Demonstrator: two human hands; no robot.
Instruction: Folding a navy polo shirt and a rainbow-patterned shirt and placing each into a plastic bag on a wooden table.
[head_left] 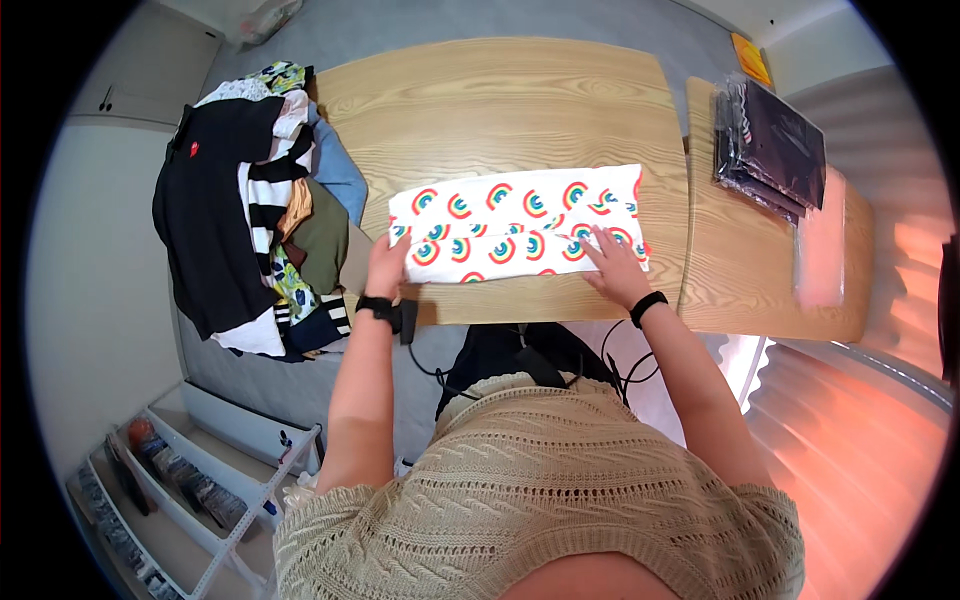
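Note:
A white cloth with a rainbow print (pixel 510 215) lies on the wooden table in front of me, folded into a long flat strip. Its exact kind cannot be told in this folded state. My left hand (pixel 388 268) is at the cloth's left end, with the thumb over the edge and the other fingers partly hidden; it appears to grip that edge. On the near right part of the cloth, my right hand (pixel 617 268) rests flat with its fingers spread. Each wrist wears a black band.
A heap of clothes (pixel 215 210) covers the table's left side, with a black shirt on top. Right, a side table (pixel 740 285) bears dark garments in clear bags (pixel 775 145) and a clear plastic sheet (pixel 820 245). A white rack (pixel 215 500) stands lower left; cables hang below the table.

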